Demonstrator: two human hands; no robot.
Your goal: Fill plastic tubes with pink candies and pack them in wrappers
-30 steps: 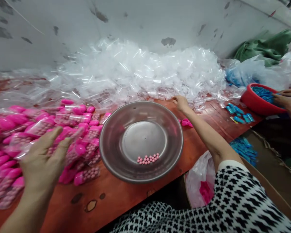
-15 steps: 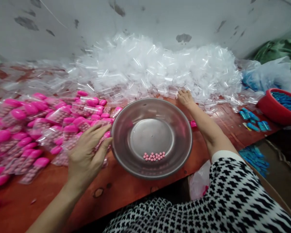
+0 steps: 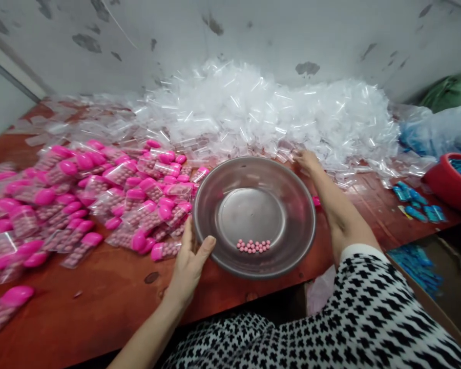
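Observation:
A wide metal bowl (image 3: 251, 212) sits near the table's front edge, with a short cluster of pink beads (image 3: 253, 246) at the near side of its bottom. My left hand (image 3: 192, 259) grips the bowl's left rim, thumb over the edge and fingers against the outside. Beyond the bowl's right side, my right hand (image 3: 307, 161) reaches to the front of a big heap of clear plastic bags (image 3: 249, 113). Its fingers are bent together among the bags; what they pinch is too small to make out. To the left lie many filled packets (image 3: 130, 189) of pink beads with bright pink lids.
The red-brown table (image 3: 111, 302) runs along a stained wall. At right stand a red basin (image 3: 451, 182) of blue pieces and a few blue packets (image 3: 418, 202). More blue pieces (image 3: 415, 269) lie lower down, beyond the table edge. A green sack (image 3: 451, 93) is at the back right.
My left hand has gone from beside the pink packets to the bowl's rim, where its thumb now hooks over. More packets show at the left hand's former place. The view has shifted left.

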